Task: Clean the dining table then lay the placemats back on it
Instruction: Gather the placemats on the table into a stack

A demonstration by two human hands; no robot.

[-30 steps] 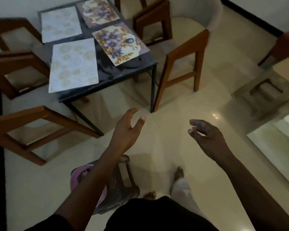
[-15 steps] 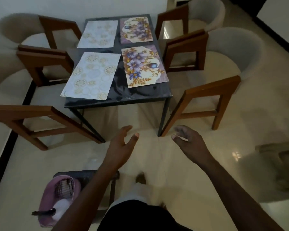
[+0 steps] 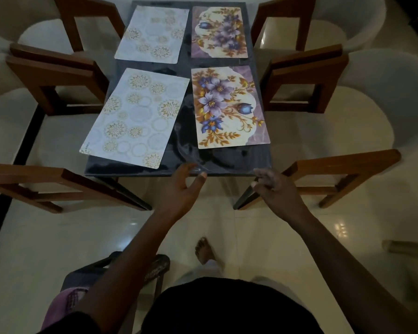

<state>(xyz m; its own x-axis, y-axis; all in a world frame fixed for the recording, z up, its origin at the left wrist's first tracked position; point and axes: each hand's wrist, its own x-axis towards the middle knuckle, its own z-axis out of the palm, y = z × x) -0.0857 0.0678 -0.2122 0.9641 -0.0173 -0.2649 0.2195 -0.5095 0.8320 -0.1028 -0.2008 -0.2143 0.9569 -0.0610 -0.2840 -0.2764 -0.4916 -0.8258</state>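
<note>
A dark glossy dining table [image 3: 217,162] stands ahead of me with several placemats on it. Two white mats with gold circles lie on the left, one near [image 3: 136,119] and one far [image 3: 152,34]. Two purple flower mats lie on the right, one near [image 3: 228,106] and one far [image 3: 219,32]. My left hand [image 3: 182,189] reaches toward the table's near edge with relaxed fingers and holds nothing. My right hand [image 3: 274,191] hovers by the near right corner, fingers loosely curled and empty.
Wooden chairs with pale cushions crowd both sides: left [image 3: 56,75], near left [image 3: 65,186], right [image 3: 307,78], near right [image 3: 343,169]. A dark stool [image 3: 155,268] with a pink basket [image 3: 63,307] sits by my left arm. My bare foot [image 3: 204,251] stands on shiny tiles.
I have turned toward the table and stepped closer, so it now fills the view squarely. Both hands have moved forward to its near edge, still empty.
</note>
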